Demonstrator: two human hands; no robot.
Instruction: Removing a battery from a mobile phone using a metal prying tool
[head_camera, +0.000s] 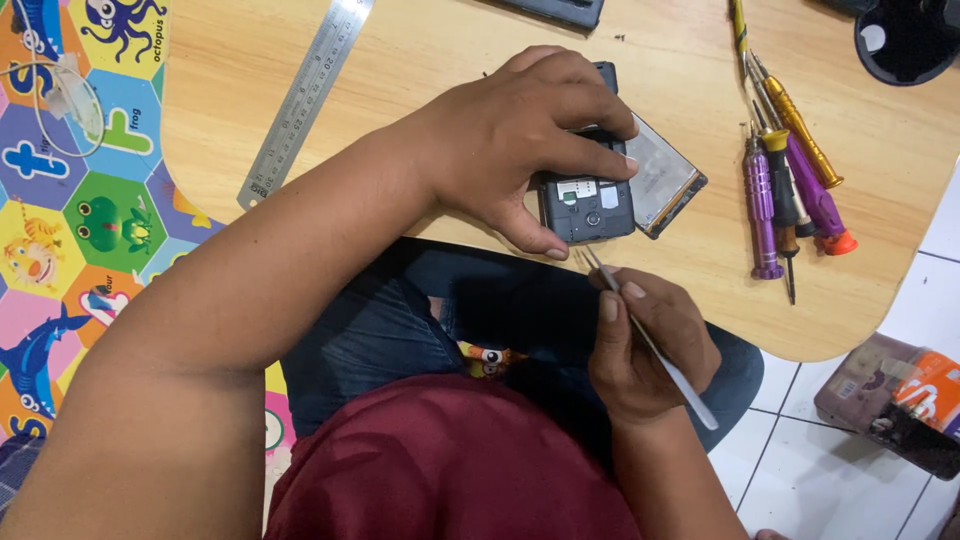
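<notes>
Head view looks down on a light wooden table (420, 60) with a rounded near edge, over the person's lap in dark jeans and a maroon shirt. Near the middle of that near edge lies a small dark grey phone with its back cover off (588, 205), its inner plate and a small white label showing. The left hand (520, 140) rests over the phone's upper part, fingers curled down across its top and right side and the thumb pressed beside its lower left corner, so the hand clamps the phone to the table. Just beside the phone on its right, touching or nearly touching it, lies a flat grey rectangular battery (662, 178), tilted. The right hand (645, 345) hovers just off the table's near edge, closed around thin silver metal tweezers (640, 330) pinched between thumb and fingers; the tips point up toward the phone's lower edge and stop close to it, though I cannot tell whether they touch. Toward the right edge sits a cluster of small screwdrivers with purple, gold and orange handles (790, 180). A steel ruler (305, 100) lies diagonally near the far left edge. Left of the table, a colourful foam play mat with animal pictures (70, 200) covers the floor.
</notes>
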